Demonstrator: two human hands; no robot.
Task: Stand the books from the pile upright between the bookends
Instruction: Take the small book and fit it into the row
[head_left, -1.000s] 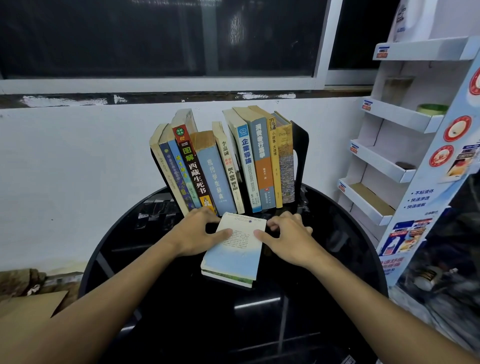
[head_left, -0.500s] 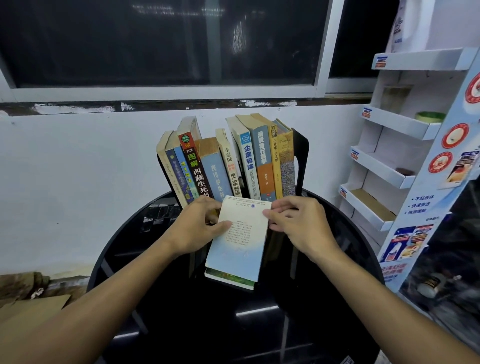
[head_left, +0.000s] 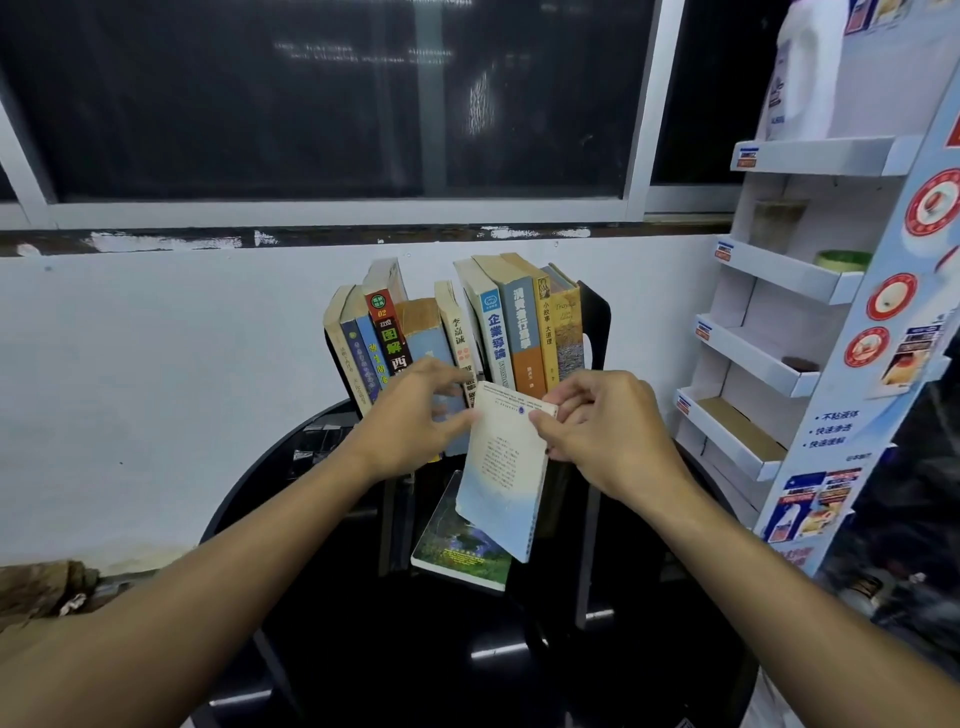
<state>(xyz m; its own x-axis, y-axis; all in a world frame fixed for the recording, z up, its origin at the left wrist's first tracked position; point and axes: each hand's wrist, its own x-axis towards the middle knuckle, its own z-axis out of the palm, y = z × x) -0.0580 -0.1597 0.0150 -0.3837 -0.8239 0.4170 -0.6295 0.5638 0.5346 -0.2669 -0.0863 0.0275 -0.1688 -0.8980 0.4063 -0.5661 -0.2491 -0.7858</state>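
Head cam is all we've got, so here goes. The right hand (head_left: 608, 431) is pinching the top right corner of the book (head_left: 501, 467), thumb on the cover and fingers curled behind. The left hand (head_left: 415, 415) has its thumb against the book's left edge, with the fingers reaching toward the row (head_left: 514, 332). It's blurry, so we can't tell if it's gripping the book or nudging spines apart. The book hangs tilted in the air, just in front of the row and above the green book (head_left: 457, 545), the only one we see lying flat on the desk (head_left: 363, 649).

What we'd worry about: the row fans out, with the right bunch against the bookend (head_left: 595, 332) and a narrow gap (head_left: 470, 332) in the middle. Jam the book in at this tilt and we reckon it catches on a spine top or shoves the left bunch over. A corner pinch is also a weak hold on a floppy paperback, so it could twist loose and drop. The desk looks glossy too, so the bookend might skate if pushed hard.
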